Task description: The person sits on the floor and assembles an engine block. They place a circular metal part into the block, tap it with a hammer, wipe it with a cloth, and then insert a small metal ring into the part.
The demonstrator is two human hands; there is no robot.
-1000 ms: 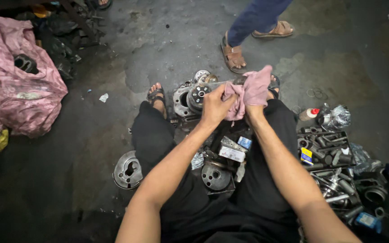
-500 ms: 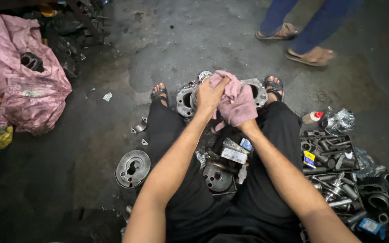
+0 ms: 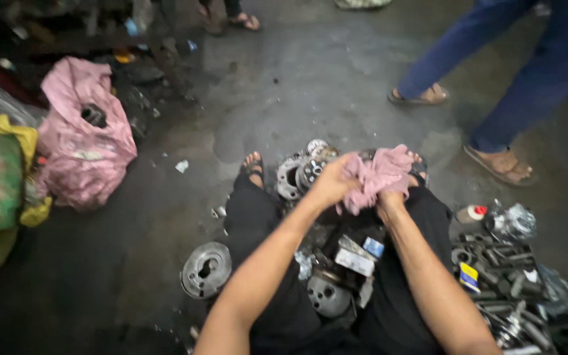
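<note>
I sit on a dark concrete floor with my legs stretched out. Both hands are bunched in a pink rag (image 3: 379, 176) held above my knees. My left hand (image 3: 332, 183) grips the rag's left side, and my right hand (image 3: 389, 199) is mostly wrapped inside the cloth. Whether a part is inside the rag is hidden. Round metal engine parts (image 3: 300, 174) lie between my feet, just beyond the hands. More metal parts and small boxes (image 3: 350, 263) rest between my thighs.
A round metal disc (image 3: 206, 269) lies left of my left leg. A heap of metal parts and tools (image 3: 507, 276) sits at my right. A pink plastic bag (image 3: 83, 141) stands far left. A person in blue trousers (image 3: 494, 72) walks past ahead.
My hands have kept working the pink rag and shifted slightly toward the middle. The walking person has moved further right and closer. The view has tilted a little.
</note>
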